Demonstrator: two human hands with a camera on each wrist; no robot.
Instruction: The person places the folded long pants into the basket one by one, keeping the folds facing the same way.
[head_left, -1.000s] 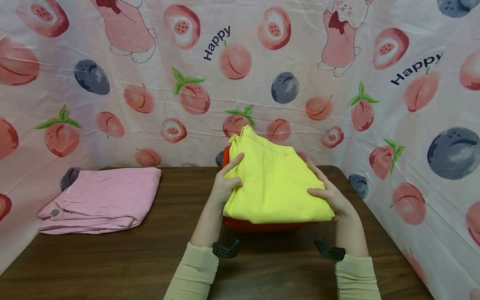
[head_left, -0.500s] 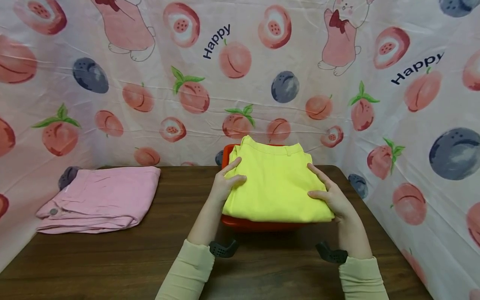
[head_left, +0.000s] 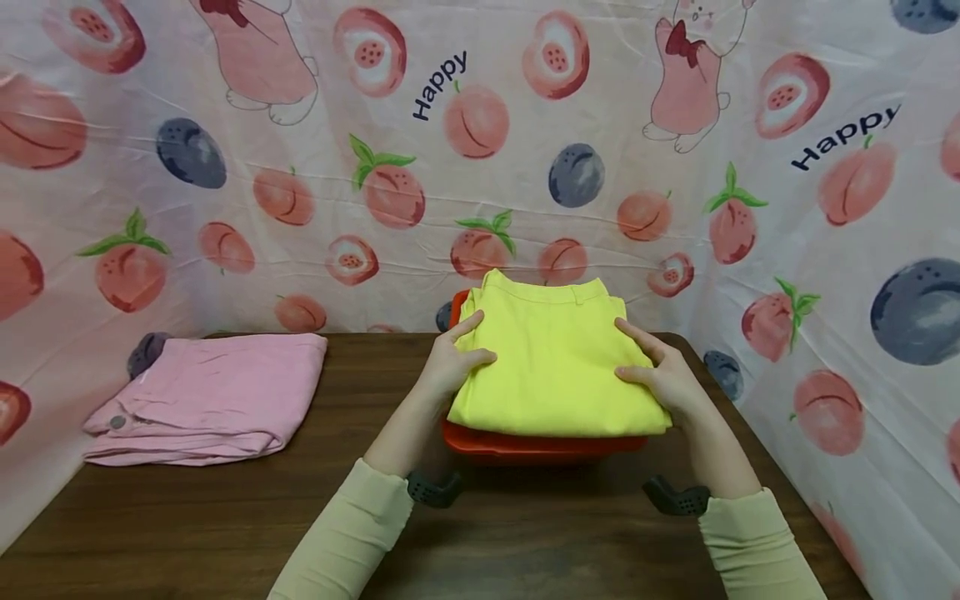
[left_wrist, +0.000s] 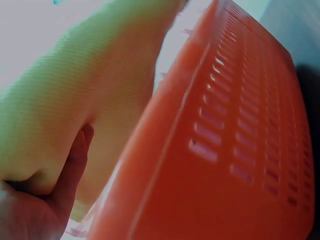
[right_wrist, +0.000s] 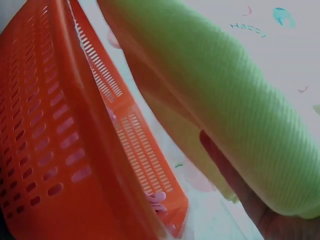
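A folded pair of yellow trousers point(head_left: 555, 358), with waistband and belt loop at the far side, is held above an orange-red plastic basket point(head_left: 540, 450). My left hand point(head_left: 452, 362) grips the trousers' left side, thumb and forefinger on top. At the right side, my right hand point(head_left: 669, 375) holds them the same way, its other fingers hidden beneath. In the right wrist view a gap shows between the trousers point(right_wrist: 210, 85) and the rim of the basket point(right_wrist: 90, 150). Pink cloth point(right_wrist: 156, 200) lies inside, and pink shows through the slots in the left wrist view.
Folded pink trousers point(head_left: 217, 392) with a metal button lie on the dark wooden table point(head_left: 360, 375) at the left. A fruit-printed curtain point(head_left: 420, 208) closes off the back and both sides. Black wrist cameras point(head_left: 435, 490) sit at both wrists.
The yellow trousers have levelled out: the raised left far corner has come down and the waistband has straightened. Both hands keep their hold, and the forearms have spread outward slightly.
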